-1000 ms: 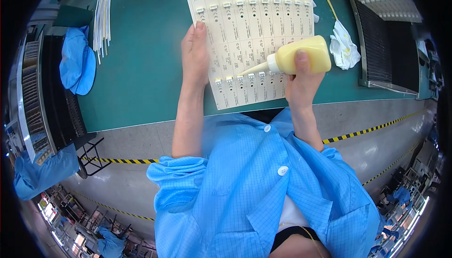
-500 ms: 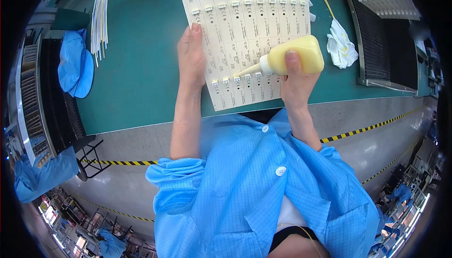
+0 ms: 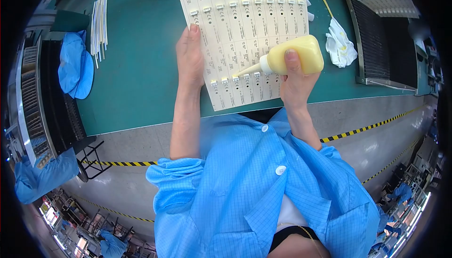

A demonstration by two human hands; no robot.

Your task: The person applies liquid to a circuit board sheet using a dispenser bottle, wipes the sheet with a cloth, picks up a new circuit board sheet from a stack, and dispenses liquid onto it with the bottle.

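Note:
A white panel of printed circuit boards [image 3: 235, 27], with two rows of small white connectors, is held over the green table. My left hand [image 3: 190, 58] grips its left edge, thumb on the front face and the other fingers hidden behind. In my right hand [image 3: 298, 79] is a squeeze bottle [image 3: 306, 53] of pale yellow liquid, tilted with its nozzle pointing left. The nozzle tip [image 3: 237, 75] is at a connector in the lower row, near the panel's left side; whether it touches cannot be made out.
A stained white cloth [image 3: 341, 46] and a yellowed stick [image 3: 325, 3] lie right on the green table [image 3: 141, 70]. Slotted racks stand at the right [image 3: 383, 46] and left [image 3: 59, 93]. A blue cap [image 3: 75, 65] and several thin white strips [image 3: 99, 27] lie left.
The panel and my left hand have shifted slightly left. The bottle's nozzle tip has moved a few pixels left with them; my right hand stays nearly in place.

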